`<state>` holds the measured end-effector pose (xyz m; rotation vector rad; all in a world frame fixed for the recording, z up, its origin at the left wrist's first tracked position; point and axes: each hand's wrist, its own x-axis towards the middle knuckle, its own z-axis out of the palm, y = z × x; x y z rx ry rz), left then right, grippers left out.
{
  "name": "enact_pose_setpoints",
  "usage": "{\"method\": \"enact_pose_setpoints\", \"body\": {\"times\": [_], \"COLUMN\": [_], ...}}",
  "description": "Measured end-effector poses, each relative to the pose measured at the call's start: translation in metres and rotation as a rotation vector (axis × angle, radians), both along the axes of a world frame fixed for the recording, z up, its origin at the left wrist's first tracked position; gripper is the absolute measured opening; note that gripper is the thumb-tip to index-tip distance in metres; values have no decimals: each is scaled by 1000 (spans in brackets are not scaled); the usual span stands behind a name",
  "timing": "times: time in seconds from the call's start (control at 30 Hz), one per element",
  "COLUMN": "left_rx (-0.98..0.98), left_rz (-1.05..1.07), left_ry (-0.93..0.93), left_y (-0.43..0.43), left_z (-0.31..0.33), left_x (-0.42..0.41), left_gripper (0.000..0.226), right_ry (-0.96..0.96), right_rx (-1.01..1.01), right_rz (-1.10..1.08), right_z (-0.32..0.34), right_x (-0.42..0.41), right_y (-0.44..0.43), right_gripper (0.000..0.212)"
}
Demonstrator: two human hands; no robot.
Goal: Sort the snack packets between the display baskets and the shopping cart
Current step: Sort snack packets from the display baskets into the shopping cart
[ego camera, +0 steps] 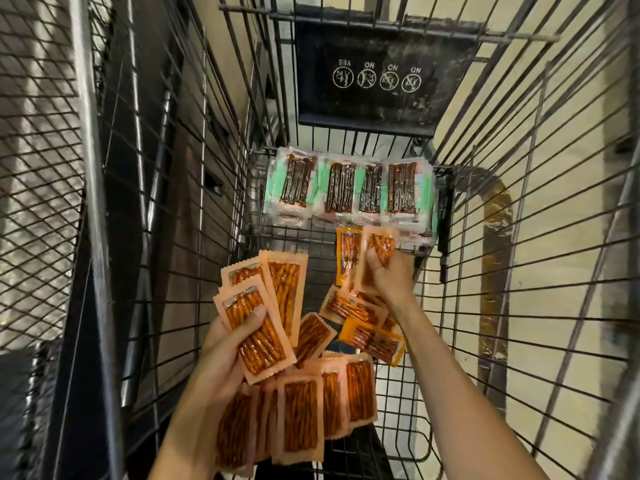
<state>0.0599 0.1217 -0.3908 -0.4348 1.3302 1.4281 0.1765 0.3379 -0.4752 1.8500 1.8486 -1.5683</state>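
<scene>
**A:** What carries it all?

**B:** A shopping cart (519, 202), seen from above. Its wire walls rise close on both sides. A black flap (367, 74) with printed symbols stands at the far end.

**A:** Where do the packets lie?

**B:** A row of green-edged packets (349, 188) runs along the far edge of the cart floor. Overlapped orange packets (301, 417) lie at the near edge, and a few scattered packets (372, 341) lie mid-floor, nearer the right wall. Bare wire floor shows left of those, between the green row and the near pile.

**A:** The left grip?

**B:** The left hand (221, 358) clasps a fan of orange packets (277, 292), with its thumb pressed across the top one. It is raised over the near-left part of the floor.

**A:** And the right?

**B:** The forearm is stretched well in. The right hand (391, 275) pinches a single orange packet (381, 244), thumb on its face, just short of the green row. Another packet (348, 254) touches it on the left; I cannot tell whether the grip has that one too.
</scene>
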Motion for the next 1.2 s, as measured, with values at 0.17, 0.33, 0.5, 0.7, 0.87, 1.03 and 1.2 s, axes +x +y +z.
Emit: {"method": "enact_pose_setpoints", "body": {"times": [0.17, 0.33, 0.5, 0.7, 0.87, 1.03, 1.2], "left_rx": [-3, -1, -10, 19, 17, 45, 59], "left_rz": [39, 3, 3, 26, 9, 25, 30], "left_ry": [47, 58, 50, 77, 101, 88, 93], "left_y": [-8, -14, -10, -9, -7, -9, -11], "left_z": [5, 10, 11, 14, 17, 17, 17], "left_x": [0, -2, 0, -1, 3, 9, 10], "left_gripper": [41, 39, 24, 37, 49, 36, 40], "right_ry": [-274, -280, -288, 190, 261, -291, -305], "right_rx": [33, -23, 49, -50, -51, 90, 213], "right_rz": [7, -58, 18, 132, 449, 1005, 859], "right_z": [-7, -13, -19, 9, 40, 15, 3], "right_x": [-47, -46, -57, -37, -6, 18, 25], "right_y": [-26, -30, -23, -8, 23, -13, -31], "right_gripper": [57, 40, 52, 35, 31, 57, 78]}}
